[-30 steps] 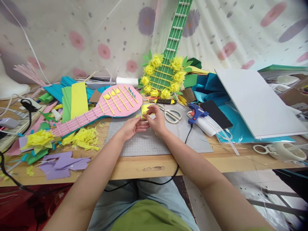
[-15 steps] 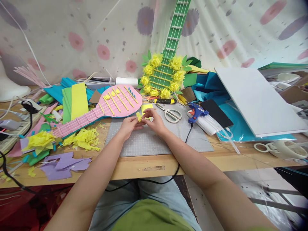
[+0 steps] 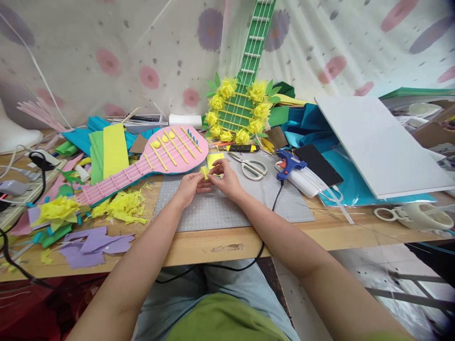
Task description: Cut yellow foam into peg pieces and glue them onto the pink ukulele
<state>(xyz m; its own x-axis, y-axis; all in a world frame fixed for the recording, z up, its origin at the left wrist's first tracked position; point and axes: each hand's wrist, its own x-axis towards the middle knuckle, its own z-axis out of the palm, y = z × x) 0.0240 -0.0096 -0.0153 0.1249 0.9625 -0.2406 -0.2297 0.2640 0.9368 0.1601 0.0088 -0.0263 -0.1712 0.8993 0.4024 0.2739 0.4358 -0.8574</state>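
My left hand [image 3: 190,188] pinches a small piece of yellow crepe paper [image 3: 204,172] between thumb and fingers. Against the paper's other side, the bent fingertips of my right hand [image 3: 228,181] also close on it. Both hands are over the grey cutting mat [image 3: 199,218]. Just behind them lies a yellow paper piece [image 3: 214,157], partly hidden by my right fingers. White-handled scissors [image 3: 253,169] rest open to the right of my right hand. Left of the hands is a pink paper guitar [image 3: 177,154] with yellow strips.
A green guitar [image 3: 249,61] ringed with yellow paper flowers leans at the back. To the right are a blue glue gun [image 3: 291,162], a white board [image 3: 384,147] and a tape dispenser [image 3: 423,217]. Yellow scraps [image 3: 124,204] and purple paper [image 3: 95,244] lie on the left.
The whole view has shifted slightly. My hands stay in nearly the same spot, with the yellow crepe paper still between them and small finger movements on it.
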